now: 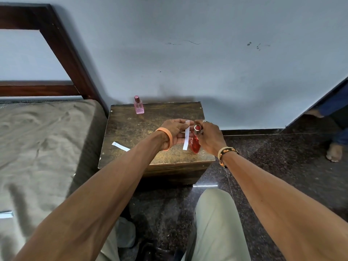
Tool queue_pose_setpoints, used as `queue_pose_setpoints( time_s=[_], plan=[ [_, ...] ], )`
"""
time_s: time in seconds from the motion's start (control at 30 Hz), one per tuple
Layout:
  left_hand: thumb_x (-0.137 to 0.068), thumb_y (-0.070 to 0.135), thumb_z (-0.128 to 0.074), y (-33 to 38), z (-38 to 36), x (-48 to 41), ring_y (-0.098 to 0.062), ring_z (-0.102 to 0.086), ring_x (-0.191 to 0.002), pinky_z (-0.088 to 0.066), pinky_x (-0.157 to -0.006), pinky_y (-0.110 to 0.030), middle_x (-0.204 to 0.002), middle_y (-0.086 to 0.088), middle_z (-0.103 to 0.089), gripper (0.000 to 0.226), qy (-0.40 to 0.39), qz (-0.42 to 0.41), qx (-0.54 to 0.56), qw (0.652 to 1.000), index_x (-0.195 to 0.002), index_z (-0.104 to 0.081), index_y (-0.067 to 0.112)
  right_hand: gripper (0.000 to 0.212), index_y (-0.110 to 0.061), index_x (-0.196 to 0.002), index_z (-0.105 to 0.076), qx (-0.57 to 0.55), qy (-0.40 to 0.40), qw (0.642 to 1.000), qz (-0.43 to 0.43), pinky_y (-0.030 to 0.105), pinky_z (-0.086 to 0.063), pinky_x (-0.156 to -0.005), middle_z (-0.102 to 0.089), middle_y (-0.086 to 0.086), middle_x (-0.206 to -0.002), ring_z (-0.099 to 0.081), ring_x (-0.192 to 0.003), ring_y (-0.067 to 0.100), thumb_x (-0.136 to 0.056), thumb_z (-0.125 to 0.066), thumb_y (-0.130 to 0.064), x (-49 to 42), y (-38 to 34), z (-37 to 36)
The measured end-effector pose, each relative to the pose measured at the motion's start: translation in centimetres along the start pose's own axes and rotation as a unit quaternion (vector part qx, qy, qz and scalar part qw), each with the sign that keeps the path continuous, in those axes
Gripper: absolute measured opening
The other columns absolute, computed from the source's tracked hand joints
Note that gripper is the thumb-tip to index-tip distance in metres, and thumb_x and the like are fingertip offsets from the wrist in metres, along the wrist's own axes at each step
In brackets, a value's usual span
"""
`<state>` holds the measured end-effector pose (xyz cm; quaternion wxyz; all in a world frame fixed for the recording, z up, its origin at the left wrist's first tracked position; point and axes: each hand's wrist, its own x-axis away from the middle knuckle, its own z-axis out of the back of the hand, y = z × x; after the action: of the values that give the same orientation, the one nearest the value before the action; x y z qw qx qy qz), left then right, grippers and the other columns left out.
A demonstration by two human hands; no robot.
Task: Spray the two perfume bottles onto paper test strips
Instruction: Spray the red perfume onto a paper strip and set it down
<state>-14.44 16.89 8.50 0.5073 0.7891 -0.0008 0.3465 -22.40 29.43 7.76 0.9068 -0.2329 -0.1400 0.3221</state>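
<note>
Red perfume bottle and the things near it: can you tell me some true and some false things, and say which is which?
1. The right hand grips the red glass perfume bottle. True.
2. The left hand holds a white paper test strip beside that bottle. True.
3. The pink glass perfume bottle lies on its side. False: it stands upright on the brown wooden table.
4. The table holds no spare strip. False: a flat white spare strip lies there.

Two perfume bottles [139, 107] [195, 145], three paper strips [186, 137] [120, 146] [5, 214]
</note>
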Motion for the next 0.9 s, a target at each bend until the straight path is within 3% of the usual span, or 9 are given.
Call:
queue_pose_setpoints(
  time_s=[0.27,0.4,0.53,0.63,0.77,0.9],
  plan=[
    [-0.096,0.01,-0.054,0.3,0.5,0.3,-0.033,-0.069,-0.099,-0.055,-0.09,-0.047,-0.104,-0.017,-0.071,0.018,0.012,-0.001,-0.011,1.0,-0.106,-0.068,0.005,0.057,-0.016,-0.142,-0.049,0.005,0.015,1.0,-0.013,0.045,-0.048,-0.103,-0.055,0.012,-0.14,-0.053,-0.129,0.03,-0.089,-0.065,-0.003,-0.3,0.2,0.2],
    [-0.096,0.01,-0.054,0.9,0.6,0.8,-0.031,-0.07,-0.093,-0.059,-0.081,-0.042,-0.102,-0.016,-0.072,0.017,0.011,-0.008,-0.015,1.0,-0.105,-0.068,0.005,0.056,-0.017,-0.143,-0.048,0.009,0.041,0.999,-0.009,0.045,-0.048,-0.103,-0.054,0.012,-0.14,-0.052,-0.128,0.03,-0.09,-0.064,-0.006,-0.2,-0.2,0.8],
    [-0.095,0.01,-0.055,2.2,0.9,1.8,-0.034,-0.069,-0.098,-0.057,-0.087,-0.045,-0.107,-0.018,-0.07,0.016,0.021,-0.016,-0.023,0.999,-0.102,-0.069,0.006,0.056,-0.016,-0.141,-0.05,-0.012,0.053,0.998,0.01,0.043,-0.048,-0.102,-0.054,0.011,-0.14,-0.053,-0.126,0.029,-0.088,-0.066,-0.012,0.1,-1.6,2.1],
    [-0.096,0.01,-0.054,4.0,1.1,3.0,-0.032,-0.068,-0.094,-0.057,-0.083,-0.043,-0.105,-0.016,-0.07,0.014,0.027,-0.034,-0.025,0.999,-0.099,-0.068,0.008,0.049,-0.013,-0.135,-0.057,-0.023,0.064,0.997,0.028,0.037,-0.05,-0.096,-0.062,0.01,-0.131,-0.059,-0.117,0.026,-0.087,-0.065,-0.015,0.3,-3.2,3.5],
    [-0.097,0.01,-0.054,6.4,1.1,5.6,-0.027,-0.065,-0.084,-0.058,-0.078,-0.039,-0.097,-0.014,-0.068,0.014,0.035,-0.063,-0.011,0.997,-0.104,-0.064,0.005,0.029,-0.012,-0.116,-0.071,-0.157,0.054,0.986,0.03,0.025,-0.052,-0.088,-0.073,0.003,-0.111,-0.067,-0.1,0.016,-0.09,-0.066,-0.023,1.0,-6.0,5.6],
    [-0.094,0.009,-0.058,8.8,1.0,8.9,-0.032,-0.068,-0.091,-0.056,-0.087,-0.046,-0.096,-0.016,-0.07,0.012,0.058,-0.104,-0.01,0.993,-0.099,-0.068,0.006,0.012,-0.021,-0.096,-0.076,-0.327,0.008,0.945,0.02,0.036,-0.06,-0.085,-0.077,-0.003,-0.089,-0.073,-0.084,0.012,-0.086,-0.073,-0.027,2.1,-9.2,7.3]
  ],
)
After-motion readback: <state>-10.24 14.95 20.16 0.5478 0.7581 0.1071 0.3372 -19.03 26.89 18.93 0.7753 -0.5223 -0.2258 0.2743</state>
